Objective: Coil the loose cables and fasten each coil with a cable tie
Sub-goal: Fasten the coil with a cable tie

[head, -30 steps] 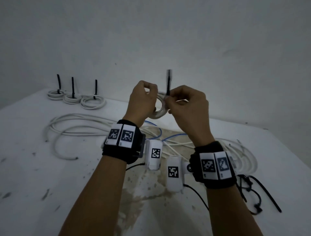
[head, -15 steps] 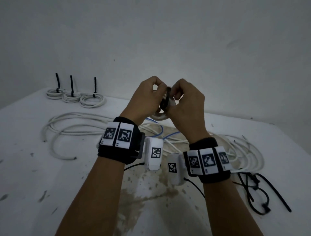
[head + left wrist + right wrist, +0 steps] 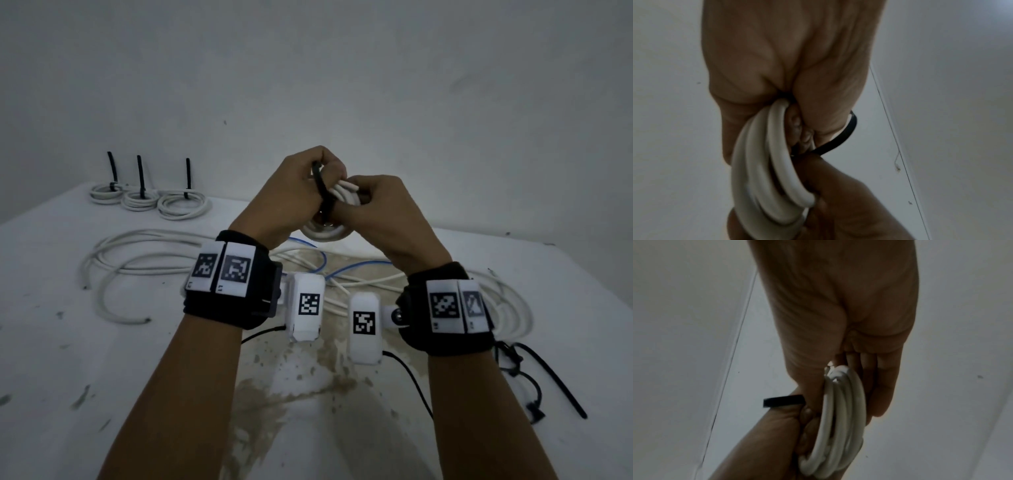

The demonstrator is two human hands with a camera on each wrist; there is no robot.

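Presently both hands are raised above the white tabletop [image 3: 102,342]. Right hand [image 3: 387,212] is curled round the small coil of white round cable [image 3: 337,193], steadying its turns. Left hand [image 3: 291,192] pinches the black plastic cable tie [image 3: 323,192] looped round that coil, evidently to fasten it.

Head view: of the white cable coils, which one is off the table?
The coil held up between the left hand and right hand, with a black cable tie looped round it. The other three coils lie tied at the table's far left corner.
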